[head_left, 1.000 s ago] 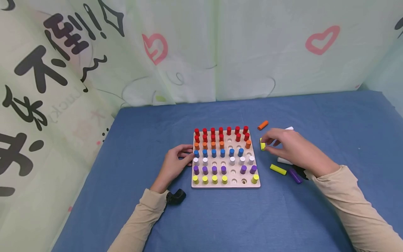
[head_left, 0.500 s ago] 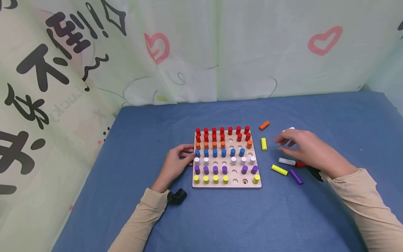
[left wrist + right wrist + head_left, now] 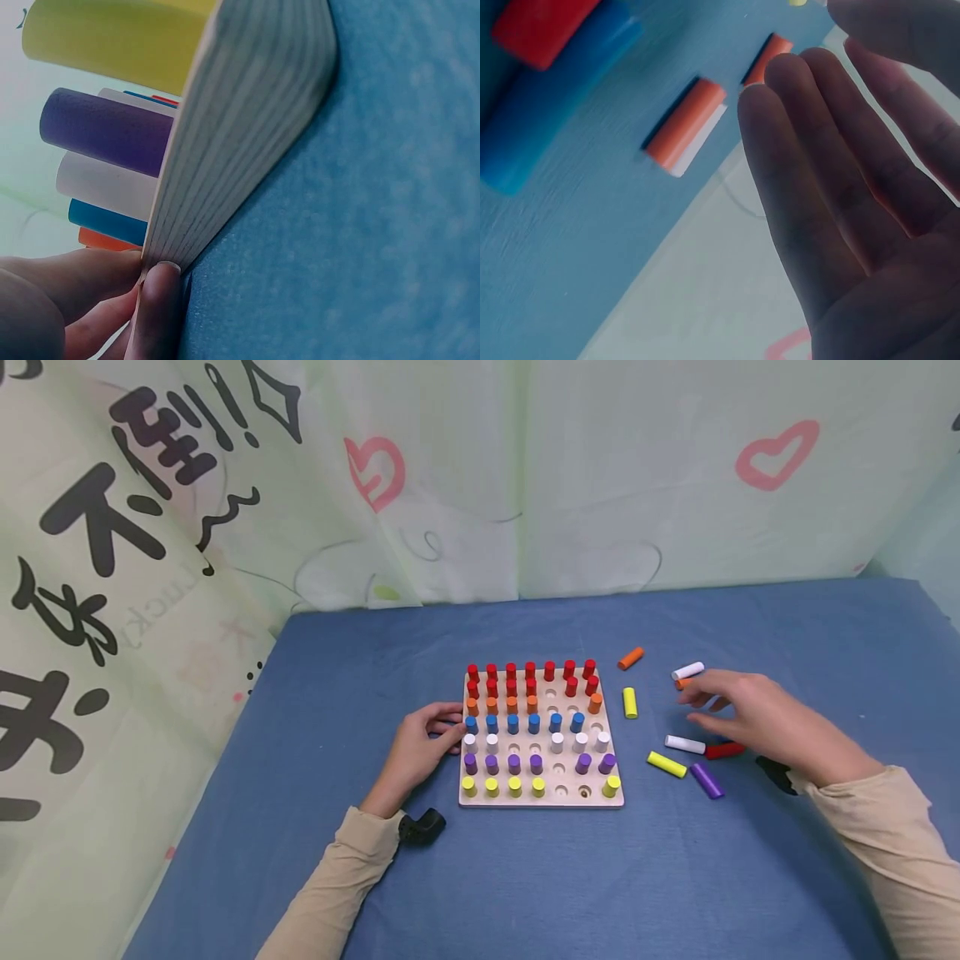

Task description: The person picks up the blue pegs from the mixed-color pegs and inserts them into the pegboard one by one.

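Note:
A wooden pegboard (image 3: 542, 802) stands on the blue cloth with rows of red, orange, blue, white, purple and yellow pegs upright in it and several bare holes on its right side. My left hand (image 3: 422, 737) grips the board's left edge; thumb and fingertips meet that edge in the left wrist view. To the right, my right hand (image 3: 738, 710) hovers over loose pegs with relaxed fingers and nothing between them. Below it lie a white peg (image 3: 684, 744) and a red peg (image 3: 724, 750). An orange peg (image 3: 682, 683) is partly covered by the fingers. A blue peg (image 3: 555, 105) appears only in the right wrist view.
Between board and right hand lie a yellow peg (image 3: 629, 702) and another yellow peg (image 3: 666, 764), beside a purple peg (image 3: 707, 781). Farther back are an orange peg (image 3: 631, 657) and a white peg (image 3: 687, 671). A printed curtain (image 3: 570, 510) rises behind the cloth.
My right hand lets go of the yellow peg, which now lies beside the board, and moves right over the other loose pegs. My left hand stays at the board's edge.

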Demonstrator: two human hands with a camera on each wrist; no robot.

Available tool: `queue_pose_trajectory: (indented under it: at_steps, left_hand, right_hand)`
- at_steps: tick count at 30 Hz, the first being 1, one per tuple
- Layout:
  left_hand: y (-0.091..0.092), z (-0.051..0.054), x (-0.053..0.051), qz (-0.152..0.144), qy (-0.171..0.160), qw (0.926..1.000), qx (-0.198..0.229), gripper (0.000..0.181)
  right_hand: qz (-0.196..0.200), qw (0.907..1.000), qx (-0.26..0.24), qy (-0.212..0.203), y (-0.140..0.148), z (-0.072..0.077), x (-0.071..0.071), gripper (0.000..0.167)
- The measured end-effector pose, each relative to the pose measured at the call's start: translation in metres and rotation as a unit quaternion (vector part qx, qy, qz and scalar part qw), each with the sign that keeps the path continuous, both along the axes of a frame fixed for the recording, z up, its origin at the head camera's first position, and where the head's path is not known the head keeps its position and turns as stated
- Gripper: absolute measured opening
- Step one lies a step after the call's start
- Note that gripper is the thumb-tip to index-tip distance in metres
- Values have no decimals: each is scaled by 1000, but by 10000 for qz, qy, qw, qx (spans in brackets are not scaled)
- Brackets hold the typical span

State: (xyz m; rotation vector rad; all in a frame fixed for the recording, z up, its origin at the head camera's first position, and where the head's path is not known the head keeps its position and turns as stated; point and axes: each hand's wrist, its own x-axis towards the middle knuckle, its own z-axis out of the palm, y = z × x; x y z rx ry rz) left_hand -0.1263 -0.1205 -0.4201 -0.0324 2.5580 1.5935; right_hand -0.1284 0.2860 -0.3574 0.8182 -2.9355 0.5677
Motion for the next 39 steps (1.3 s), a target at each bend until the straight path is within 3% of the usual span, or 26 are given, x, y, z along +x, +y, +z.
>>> queue_pose_trajectory:
  at_steps: [6, 17, 31, 39]
  left_hand:
    - [0, 0, 0, -6, 12, 10000, 0, 35]
    - [0, 1, 1, -8, 36, 10000, 39, 35]
    - [0, 1, 1, -13, 24, 10000, 7, 35]
    - [1, 1, 1, -4, 1, 10000, 52, 35]
  right_hand:
    - [-106, 9997, 103, -215, 9, -1, -1, 27]
    - [-74, 9996, 240, 137, 27, -6, 3, 27]
    - [-245, 9942, 687, -793, 37, -6, 3, 25]
    - [-254, 9921, 727, -992, 39, -8, 2, 25]
